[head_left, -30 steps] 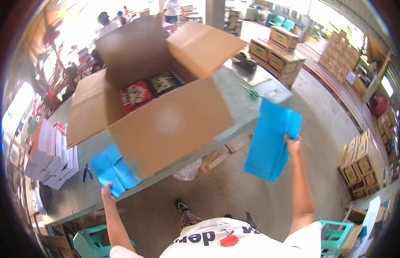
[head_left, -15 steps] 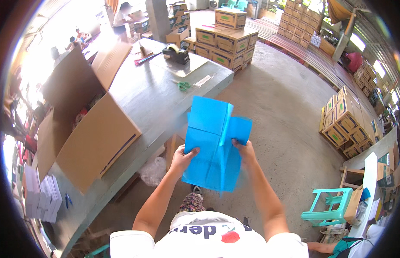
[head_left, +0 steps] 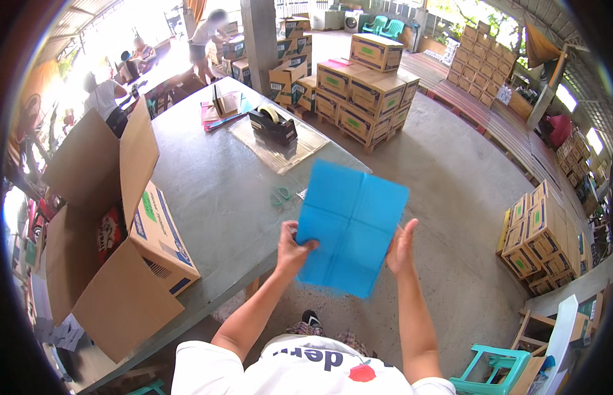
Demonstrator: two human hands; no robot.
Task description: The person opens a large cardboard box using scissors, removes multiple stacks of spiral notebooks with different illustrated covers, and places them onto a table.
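A blue sheet of paper or card (head_left: 349, 227), creased into quarters, is tilted in front of me and slightly blurred. My left hand (head_left: 296, 249) pinches its left edge, thumb on the face and fingers behind. At the right edge is my right hand (head_left: 402, 249), thumb stretched up off the sheet and palm beside the edge; its other fingers are partly hidden, and it does not grip. Beyond the sheet, green-handled scissors (head_left: 280, 195) lie on the grey table (head_left: 208, 171). A black tape dispenser (head_left: 273, 126) rests on a flat board (head_left: 244, 135) farther back.
An open cardboard box (head_left: 125, 296) stands on the table at left, with stacked white papers (head_left: 66, 332) near it. Taped cartons (head_left: 366, 92) are piled on a pallet ahead, and more cartons (head_left: 540, 230) at right. A green stool (head_left: 494, 368) is at lower right. Other people work far left.
The blue sheet, partly folded before, is now spread flat and turned clockwise. My right thumb has come off it. The view has shifted, showing more of the table and box.
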